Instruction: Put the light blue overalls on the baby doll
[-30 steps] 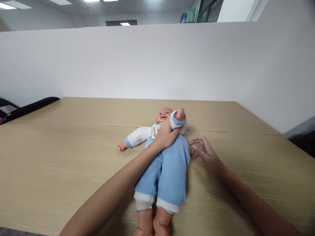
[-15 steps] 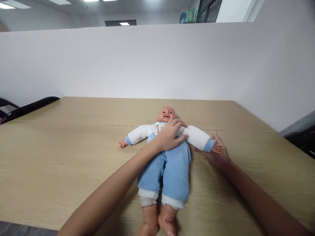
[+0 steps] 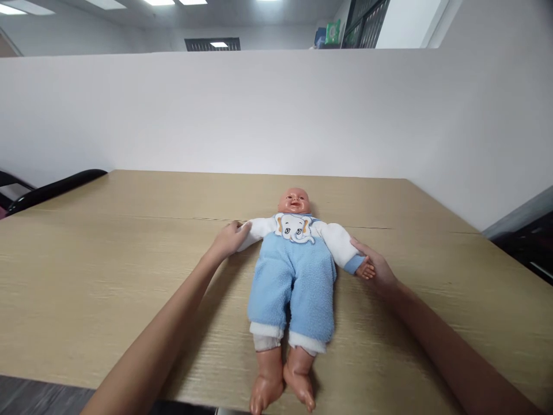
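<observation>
A baby doll [image 3: 294, 271] lies on its back on the wooden table [image 3: 108, 276], head away from me, feet at the near edge. It wears blue fleece trousers and a white top with an elephant patch. My left hand [image 3: 228, 239] is closed over the doll's arm on the left side, covering its hand. My right hand [image 3: 375, 267] holds the doll's other arm at the blue cuff, with the small doll hand resting against my fingers.
A white partition wall [image 3: 259, 109] runs behind the table and along its right side. A dark chair back [image 3: 52, 187] shows at the far left edge. A dark object [image 3: 531, 236] sits beyond the table's right corner.
My left hand moved off the doll's chest to its left-side arm, uncovering the elephant patch. The raised arm was laid down and out; my right hand now holds it at the cuff.
</observation>
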### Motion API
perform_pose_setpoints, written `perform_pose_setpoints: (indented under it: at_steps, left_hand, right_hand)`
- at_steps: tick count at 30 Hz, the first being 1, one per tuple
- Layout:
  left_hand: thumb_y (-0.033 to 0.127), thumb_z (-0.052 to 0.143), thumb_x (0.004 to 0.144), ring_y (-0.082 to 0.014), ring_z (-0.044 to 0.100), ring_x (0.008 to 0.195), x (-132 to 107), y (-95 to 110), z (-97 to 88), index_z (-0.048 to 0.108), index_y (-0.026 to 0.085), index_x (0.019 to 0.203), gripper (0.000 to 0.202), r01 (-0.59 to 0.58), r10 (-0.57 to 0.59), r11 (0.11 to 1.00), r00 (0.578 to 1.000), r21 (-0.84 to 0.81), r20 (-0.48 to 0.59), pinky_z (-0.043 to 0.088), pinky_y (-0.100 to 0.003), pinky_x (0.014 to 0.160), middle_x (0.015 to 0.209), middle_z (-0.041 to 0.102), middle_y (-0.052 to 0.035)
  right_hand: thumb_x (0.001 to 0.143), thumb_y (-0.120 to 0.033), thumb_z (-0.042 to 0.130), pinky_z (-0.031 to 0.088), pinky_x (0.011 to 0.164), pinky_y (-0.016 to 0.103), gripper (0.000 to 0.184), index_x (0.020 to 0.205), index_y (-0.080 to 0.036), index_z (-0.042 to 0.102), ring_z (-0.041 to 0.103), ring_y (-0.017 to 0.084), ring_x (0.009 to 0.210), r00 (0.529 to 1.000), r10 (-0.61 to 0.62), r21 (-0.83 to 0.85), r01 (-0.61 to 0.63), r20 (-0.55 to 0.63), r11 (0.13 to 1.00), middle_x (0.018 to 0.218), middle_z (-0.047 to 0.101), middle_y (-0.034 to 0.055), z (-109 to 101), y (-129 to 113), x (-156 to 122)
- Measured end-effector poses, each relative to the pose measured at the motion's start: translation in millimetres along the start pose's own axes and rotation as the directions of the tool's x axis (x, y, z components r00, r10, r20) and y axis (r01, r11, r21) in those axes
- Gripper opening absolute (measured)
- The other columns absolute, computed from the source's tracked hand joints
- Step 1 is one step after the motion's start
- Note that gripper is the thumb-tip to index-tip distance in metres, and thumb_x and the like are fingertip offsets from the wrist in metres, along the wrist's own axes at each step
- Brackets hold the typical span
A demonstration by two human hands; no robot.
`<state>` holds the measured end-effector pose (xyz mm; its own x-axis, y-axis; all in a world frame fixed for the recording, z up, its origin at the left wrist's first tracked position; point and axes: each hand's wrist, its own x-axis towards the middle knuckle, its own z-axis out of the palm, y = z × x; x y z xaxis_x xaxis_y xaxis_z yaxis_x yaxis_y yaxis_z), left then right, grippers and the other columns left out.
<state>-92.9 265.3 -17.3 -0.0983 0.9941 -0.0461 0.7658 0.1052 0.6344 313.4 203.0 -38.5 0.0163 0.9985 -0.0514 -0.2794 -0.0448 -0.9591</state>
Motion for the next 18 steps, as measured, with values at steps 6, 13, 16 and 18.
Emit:
perform_pose_setpoints:
  at_steps: [6,13,16,18]
  left_hand:
    - [0.074,0.035,0.106,-0.0371,0.075,0.119,-32,32,21.7,0.065,0.009,0.141,0.080,-0.001,0.038,0.971,0.988,-0.240,0.148,0.058,-0.043,0.101,0.132,0.078,-0.0209]
    - [0.072,0.054,0.103,-0.0347,0.075,0.121,-55,83,16.6,0.071,0.013,0.137,0.071,-0.013,0.104,0.799,0.988,-0.601,0.117,0.059,-0.041,0.107,0.129,0.082,-0.0158]
    - [0.073,0.059,0.100,-0.0350,0.077,0.117,-76,98,0.9,0.073,0.016,0.134,0.068,-0.060,0.124,0.782,0.990,-0.621,0.061,0.061,-0.044,0.106,0.114,0.084,-0.0132]
    - [0.071,0.059,0.101,-0.0354,0.076,0.122,-99,108,-8.7,0.071,0.017,0.138,0.066,-0.128,0.172,0.757,0.985,-0.641,0.005,0.060,-0.045,0.109,0.114,0.084,-0.0127]
  right_hand:
    - [0.078,-0.037,0.086,0.042,0.036,0.020,0.024,0.094,-0.024,0.075,0.051,0.011,0.040,0.996,0.081,0.074,-0.079,-0.027,0.994,0.055,0.061,-0.0063,33,-2,-19]
    - [0.063,-0.023,0.087,0.024,0.031,0.009,0.049,0.110,-0.023,0.072,0.020,0.000,0.034,0.991,0.066,0.151,-0.048,-0.120,0.987,0.050,0.046,-0.0165,68,-26,-38]
    - [0.062,-0.021,0.087,0.024,0.031,0.009,0.048,0.107,-0.023,0.072,0.019,0.001,0.033,0.990,0.041,0.167,-0.019,-0.134,0.986,0.044,0.035,-0.0178,70,-52,-53]
    - [0.063,-0.021,0.087,0.024,0.030,0.010,0.051,0.112,-0.025,0.073,0.020,0.001,0.032,0.991,0.015,0.147,0.005,-0.135,0.989,0.046,0.039,-0.0168,65,-68,-71]
